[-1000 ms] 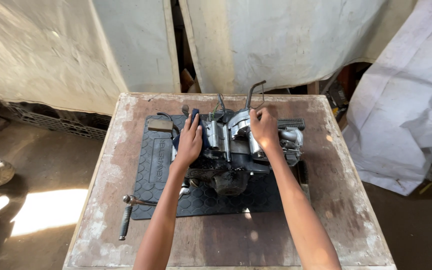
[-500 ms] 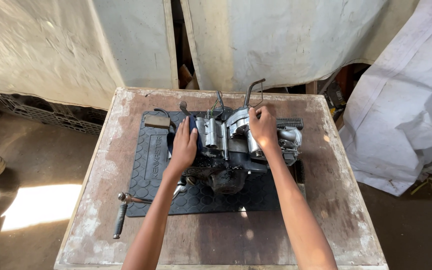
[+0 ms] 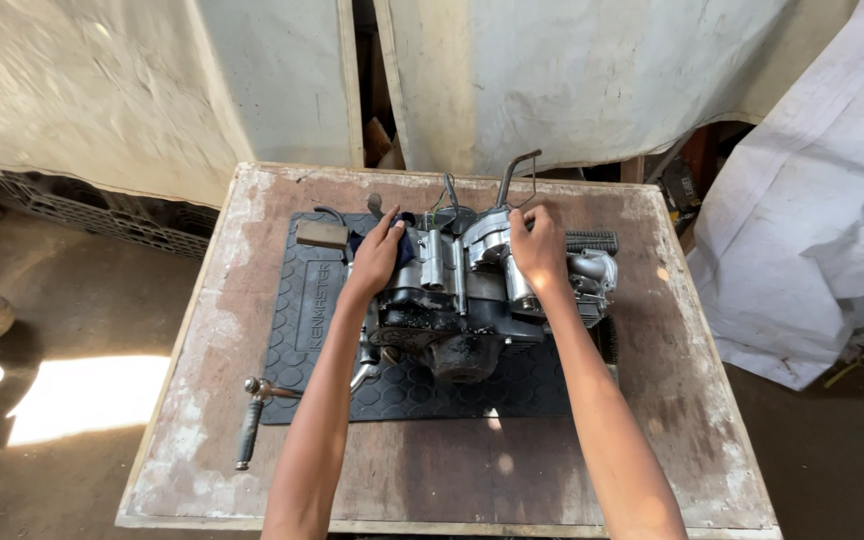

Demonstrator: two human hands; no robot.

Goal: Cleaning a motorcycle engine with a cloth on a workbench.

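Note:
A greasy metal motorcycle engine (image 3: 472, 300) sits on a black rubber mat (image 3: 302, 310) in the middle of a worn wooden table (image 3: 452, 470). My left hand (image 3: 377, 255) rests on the engine's left end, against a blue part there. My right hand (image 3: 537, 250) grips the silver casing on the engine's upper right side, just below a bent metal lever (image 3: 512, 175) that sticks up. A black ribbed foot peg (image 3: 592, 240) juts out to the right of that hand.
A ratchet handle (image 3: 252, 425) with a black grip lies at the mat's lower left corner. A small tan block (image 3: 322, 234) sits on the mat's upper left. A white tarpaulin (image 3: 812, 220) hangs at the right, pale sheets behind the table, a black crate (image 3: 102, 215) at left.
The view has shifted slightly. My left hand has slid a little up and right along the engine's left end. My right hand stays on the casing.

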